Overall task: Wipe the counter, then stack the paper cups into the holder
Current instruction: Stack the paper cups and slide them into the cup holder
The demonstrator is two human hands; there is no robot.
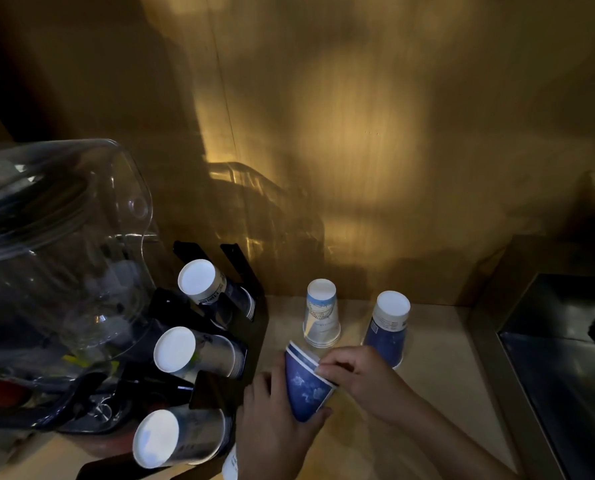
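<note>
My left hand [271, 424] grips a small stack of dark blue paper cups [306, 386] from below, tilted with the rims up-left. My right hand [358, 379] pinches the rims of that same stack from the right. A black cup holder [254, 327] stands to the left, with three slots holding stacks of cups lying on their sides: top [209, 285], middle [188, 351], bottom [174, 438]. Two more stacks stand upside down on the wooden counter [438, 341]: a pale blue one [321, 315] and a dark blue one [387, 327].
A clear plastic dome-shaped container [64, 244] sits at the left beside the holder. A dark recessed sink or tray [559, 358] lies at the right edge of the counter. A wood-panelled wall [358, 150] rises behind. Another white cup [230, 464] shows at the bottom edge.
</note>
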